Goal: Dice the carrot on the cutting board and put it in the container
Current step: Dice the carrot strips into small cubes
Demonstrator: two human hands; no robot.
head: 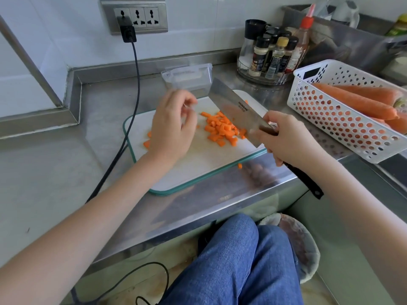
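Observation:
A pile of diced carrot point(221, 129) lies on the white cutting board point(198, 166) with a teal rim. A few pieces point(147, 143) sit apart at the board's left, partly behind my left hand point(172, 126), which hovers over the board with fingers loosely curled and blurred, holding nothing I can see. My right hand point(284, 137) grips the dark handle of a cleaver point(233, 106), its blade tilted above the pile's right side. A clear plastic container point(187, 77) stands behind the board. One carrot piece point(239, 165) lies off the board at its front edge.
A white perforated basket point(343, 119) with whole carrots sits at the right. A rack of spice bottles point(271, 53) stands behind it. A black cable point(132, 119) runs from the wall socket down the counter's left. My knee and a bin are below the counter edge.

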